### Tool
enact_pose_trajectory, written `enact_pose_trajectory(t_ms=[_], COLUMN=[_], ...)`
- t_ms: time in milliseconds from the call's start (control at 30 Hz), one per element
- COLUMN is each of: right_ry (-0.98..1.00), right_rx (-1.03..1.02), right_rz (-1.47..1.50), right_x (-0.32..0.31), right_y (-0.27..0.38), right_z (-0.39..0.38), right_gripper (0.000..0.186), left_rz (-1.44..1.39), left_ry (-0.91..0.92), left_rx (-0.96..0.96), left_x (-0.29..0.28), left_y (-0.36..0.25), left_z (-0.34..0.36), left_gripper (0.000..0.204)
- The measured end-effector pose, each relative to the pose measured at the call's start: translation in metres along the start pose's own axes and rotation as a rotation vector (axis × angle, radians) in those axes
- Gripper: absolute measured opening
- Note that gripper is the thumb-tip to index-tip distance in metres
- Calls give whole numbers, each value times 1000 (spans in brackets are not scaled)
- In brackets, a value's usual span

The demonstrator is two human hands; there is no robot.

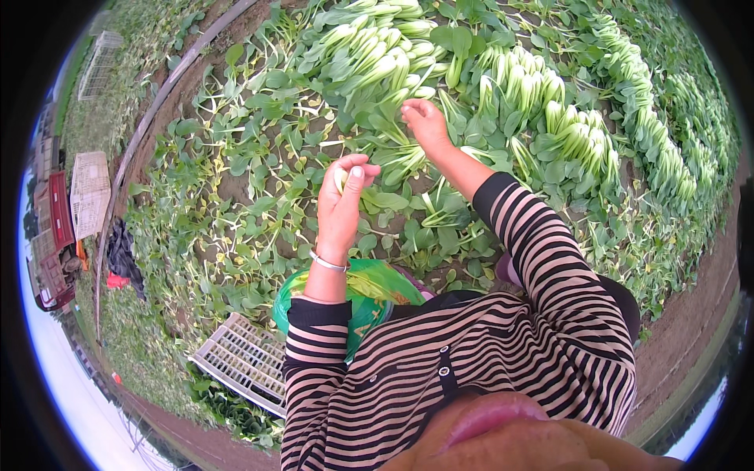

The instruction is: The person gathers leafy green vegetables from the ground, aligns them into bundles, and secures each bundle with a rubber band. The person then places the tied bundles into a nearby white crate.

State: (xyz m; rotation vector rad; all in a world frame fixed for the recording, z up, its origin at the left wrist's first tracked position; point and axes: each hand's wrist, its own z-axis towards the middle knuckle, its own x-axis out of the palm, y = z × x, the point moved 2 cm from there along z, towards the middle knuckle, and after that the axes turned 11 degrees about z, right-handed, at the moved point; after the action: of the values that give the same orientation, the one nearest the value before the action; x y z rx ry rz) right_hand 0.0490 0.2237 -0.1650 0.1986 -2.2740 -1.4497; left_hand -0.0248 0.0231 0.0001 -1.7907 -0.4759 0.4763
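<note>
My left hand (343, 192) is closed, its thumb and fingers around a pale green-white piece that looks like a bok choy stem (339, 180). Further ahead and to the right, my right hand (428, 129) has its fingers curled in. Whether anything sits between them is hidden. Just beyond it lies a heap of bok choy (385, 59), white-green stems bunched together. A few loose bok choy plants (402, 161) lie on the ground between and below my hands. Under my left forearm a green and yellow plastic bag (365, 290) shows.
Rows of bok choy (581, 141) stretch to the right. Scattered leaves and bare stems cover the soil on the left. A pale plastic crate (243, 361) is at my left side, near dark leafy greens. A long hose or pipe (145, 118), more crates (90, 192) and a red vehicle (60, 208) lie farther left.
</note>
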Motion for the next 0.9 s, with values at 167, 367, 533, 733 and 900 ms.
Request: enact_pose_trajectory(t_ms=[167, 367, 533, 733, 900], right_ry=[-294, -53, -97, 41, 496], right_rx=[-293, -82, -358, -346, 39], right_rz=[-351, -467, 37, 79, 53], right_x=[-5, -1, -22, -98, -78], right_y=[-8, -3, 20, 98, 135], right_z=[120, 142, 70, -20, -84], right_gripper=[47, 62, 54, 56, 53], left_rz=[21, 152, 162, 404, 313], left_ry=[84, 128, 142, 195, 145], left_rx=[-90, -67, -41, 149, 198], left_x=[13, 19, 21, 41, 44], left_y=[-2, 3, 8, -6, 0], left_z=[2, 0, 3, -1, -1], left_gripper=[27, 28, 28, 84, 106])
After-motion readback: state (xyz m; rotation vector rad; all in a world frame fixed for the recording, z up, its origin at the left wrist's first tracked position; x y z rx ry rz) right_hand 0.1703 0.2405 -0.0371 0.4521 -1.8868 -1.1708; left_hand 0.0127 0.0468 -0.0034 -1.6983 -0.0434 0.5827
